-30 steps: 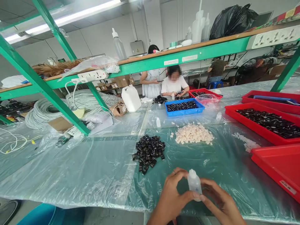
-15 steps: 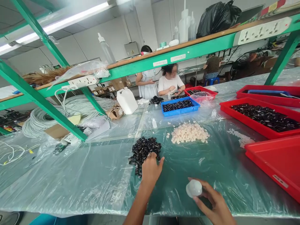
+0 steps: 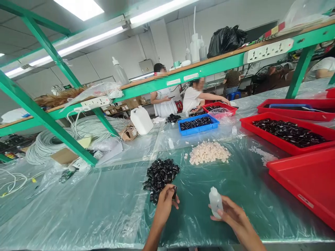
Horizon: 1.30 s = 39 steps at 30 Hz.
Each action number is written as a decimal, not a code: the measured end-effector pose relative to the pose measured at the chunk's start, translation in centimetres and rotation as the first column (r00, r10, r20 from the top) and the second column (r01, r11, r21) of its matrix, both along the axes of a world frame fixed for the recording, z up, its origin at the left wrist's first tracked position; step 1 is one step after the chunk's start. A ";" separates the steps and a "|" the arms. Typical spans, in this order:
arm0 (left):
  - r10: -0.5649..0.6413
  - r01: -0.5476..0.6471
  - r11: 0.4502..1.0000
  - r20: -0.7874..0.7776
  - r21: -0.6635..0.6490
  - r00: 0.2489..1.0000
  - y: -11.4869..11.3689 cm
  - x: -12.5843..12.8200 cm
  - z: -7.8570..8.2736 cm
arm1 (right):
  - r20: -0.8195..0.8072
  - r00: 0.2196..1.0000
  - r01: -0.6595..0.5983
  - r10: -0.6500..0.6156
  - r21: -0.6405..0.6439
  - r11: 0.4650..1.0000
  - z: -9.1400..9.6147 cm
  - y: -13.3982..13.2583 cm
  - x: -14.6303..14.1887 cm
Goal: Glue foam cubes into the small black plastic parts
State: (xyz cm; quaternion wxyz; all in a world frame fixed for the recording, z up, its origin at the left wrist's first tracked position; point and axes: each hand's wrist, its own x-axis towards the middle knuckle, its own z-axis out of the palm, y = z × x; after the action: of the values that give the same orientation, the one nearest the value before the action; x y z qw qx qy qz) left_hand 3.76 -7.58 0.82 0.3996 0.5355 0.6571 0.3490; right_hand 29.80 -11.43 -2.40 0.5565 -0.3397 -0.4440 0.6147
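My left hand [image 3: 166,199] pinches one small black piece [image 3: 174,192] between thumb and fingers, just in front of a pile of black pieces [image 3: 161,176]. To its right, my right hand [image 3: 231,212] is closed round a small translucent plastic bottle [image 3: 216,202], which stands nearly upright in the grip with its tip up. Beyond both hands lies a heap of small cream-coloured pieces [image 3: 209,152]. The exact kind of the black and cream pieces is too small to make out.
Red trays [image 3: 290,151] line the right side, one filled with black parts. A blue tray [image 3: 199,131] of black parts stands farther back. A small bottle [image 3: 171,143] and a white jug [image 3: 141,120] are behind the piles. A green shelf frame [image 3: 157,83] crosses above; two people are beyond it.
My left hand has drawn back from the black pile with one piece in it. My right hand has tipped the bottle from pointing toward me to nearly upright.
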 end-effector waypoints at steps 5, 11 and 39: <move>-0.036 0.010 0.996 0.277 0.094 0.960 -0.9 1.2 1.1 | -0.155 0.982 -0.109 0.108 0.001 0.994 3.6 3.9 -1.0; -0.219 0.118 0.957 0.395 0.263 0.892 1.6 1.6 3.2 | -0.296 0.942 -0.165 0.160 0.009 0.986 6.9 10.8 -2.9; -0.259 0.179 0.740 0.030 0.648 0.965 9.0 -1.1 -2.5 | -0.010 0.981 -0.195 0.195 -0.105 0.975 0.4 15.5 -4.4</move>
State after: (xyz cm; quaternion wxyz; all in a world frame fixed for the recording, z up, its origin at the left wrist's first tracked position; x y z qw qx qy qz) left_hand 2.64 1.38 -1.69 0.2695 0.6914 0.4062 0.5333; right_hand 25.43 4.05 -2.02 0.4747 -0.3234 -0.4422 0.6889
